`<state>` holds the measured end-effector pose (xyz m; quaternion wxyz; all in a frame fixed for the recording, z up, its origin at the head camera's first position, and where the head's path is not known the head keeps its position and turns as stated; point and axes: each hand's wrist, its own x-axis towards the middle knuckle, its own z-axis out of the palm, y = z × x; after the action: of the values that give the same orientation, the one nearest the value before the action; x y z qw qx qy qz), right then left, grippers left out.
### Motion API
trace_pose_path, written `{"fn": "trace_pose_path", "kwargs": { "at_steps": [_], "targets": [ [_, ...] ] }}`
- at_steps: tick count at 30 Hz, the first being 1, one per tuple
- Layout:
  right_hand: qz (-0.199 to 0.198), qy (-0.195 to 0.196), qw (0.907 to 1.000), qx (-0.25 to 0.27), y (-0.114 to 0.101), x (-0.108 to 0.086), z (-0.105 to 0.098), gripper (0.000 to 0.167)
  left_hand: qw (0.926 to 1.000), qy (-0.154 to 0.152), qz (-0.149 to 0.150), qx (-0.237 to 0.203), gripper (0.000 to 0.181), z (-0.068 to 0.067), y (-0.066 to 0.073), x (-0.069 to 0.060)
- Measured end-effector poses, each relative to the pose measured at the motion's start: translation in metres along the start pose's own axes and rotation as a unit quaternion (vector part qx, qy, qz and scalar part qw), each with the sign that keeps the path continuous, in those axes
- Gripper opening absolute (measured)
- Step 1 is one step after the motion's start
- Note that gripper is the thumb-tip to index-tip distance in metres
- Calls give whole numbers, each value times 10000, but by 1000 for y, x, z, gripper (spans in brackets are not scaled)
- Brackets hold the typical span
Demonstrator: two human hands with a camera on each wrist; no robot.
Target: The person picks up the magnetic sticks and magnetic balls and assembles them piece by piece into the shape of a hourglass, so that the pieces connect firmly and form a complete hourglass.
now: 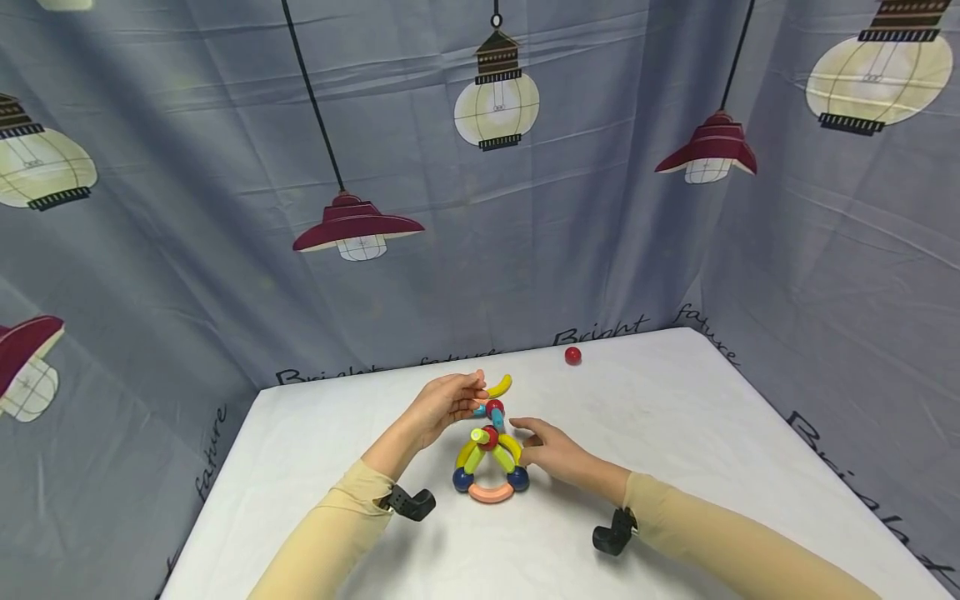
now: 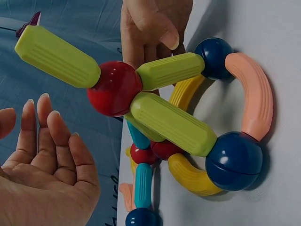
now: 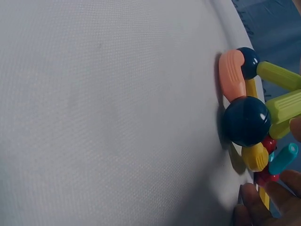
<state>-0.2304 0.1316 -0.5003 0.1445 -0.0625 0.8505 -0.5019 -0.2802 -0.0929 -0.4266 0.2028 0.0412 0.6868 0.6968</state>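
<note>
A construction of magnetic balls and rods stands on the white table. At its top is a red ball [image 1: 488, 437] with a lime-green rod [image 2: 59, 56] sticking out freely. More lime rods slope down to two dark blue balls [image 2: 233, 161], which a peach curved rod [image 1: 491, 494] joins at the front. Yellow curved rods and blue rods run toward the back. My left hand [image 1: 446, 407] hovers at the upper left of the construction, fingers loosely bent, palm bare in the left wrist view. Close to the right side, my right hand [image 1: 558, 452] has relaxed fingers; whether they touch it is unclear.
A loose red ball [image 1: 573, 356] lies near the table's back edge. Behind the construction, a yellow curved rod [image 1: 499, 387] points away to the back. A grey curtain [image 1: 480, 292] printed with lamps hangs behind the white table [image 1: 712, 500].
</note>
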Motion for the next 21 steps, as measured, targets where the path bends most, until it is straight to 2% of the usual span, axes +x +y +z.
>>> {"fn": "trace_pose_path", "kwargs": {
  "at_steps": [7,14,21],
  "targets": [
    [1,-35,10000,-56,0,2,-1,72,9999,94,-50,-56,36,-2,0,0],
    [5,63,10000,49,0,6,-7,72,9998,179,-79,73,47,-8,-2,0],
    [82,222,9995,227,-2,17,-14,63,9978,379,105,536,46,-18,-6,1]
  ]
}}
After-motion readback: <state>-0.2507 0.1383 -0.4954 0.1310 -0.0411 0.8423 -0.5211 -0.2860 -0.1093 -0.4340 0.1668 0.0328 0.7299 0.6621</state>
